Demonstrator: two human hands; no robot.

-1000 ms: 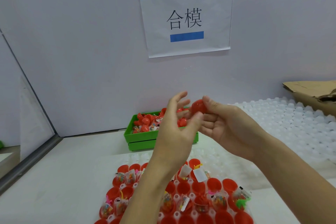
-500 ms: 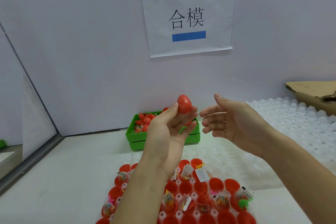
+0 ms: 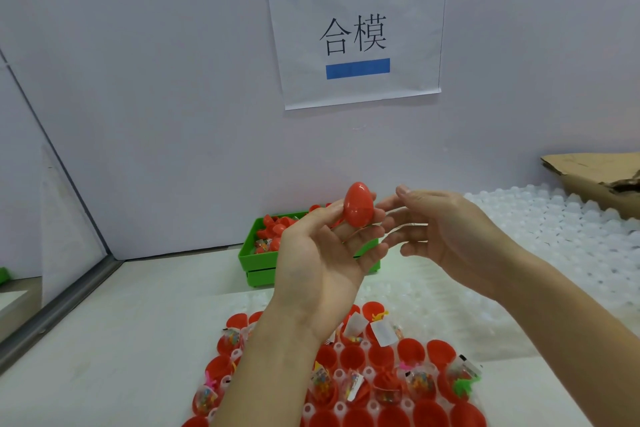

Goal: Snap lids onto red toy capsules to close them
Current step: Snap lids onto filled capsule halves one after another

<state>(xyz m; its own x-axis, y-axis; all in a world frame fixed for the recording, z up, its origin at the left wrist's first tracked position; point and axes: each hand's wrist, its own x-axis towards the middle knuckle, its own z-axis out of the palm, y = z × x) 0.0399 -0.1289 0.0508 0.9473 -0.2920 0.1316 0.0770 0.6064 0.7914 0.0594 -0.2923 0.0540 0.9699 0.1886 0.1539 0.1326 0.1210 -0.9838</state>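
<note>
- My left hand (image 3: 323,253), palm up above the table (image 3: 114,340), pinches a closed red egg capsule (image 3: 359,205) upright between thumb and fingertips.
- Behind it, a green bin (image 3: 258,262) holds loose red capsule halves (image 3: 273,224).
- My right hand (image 3: 446,236) hovers just beside the egg, fingers loosely spread, holding nothing.
- Below, open red capsule bases (image 3: 412,352) sit in a tray, some holding bagged toys (image 3: 417,381).

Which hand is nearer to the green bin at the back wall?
The left hand. It holds the closed red capsule directly in front of the green bin and overlaps it in the view. The right hand, open, is off to the bin's right side.
</note>
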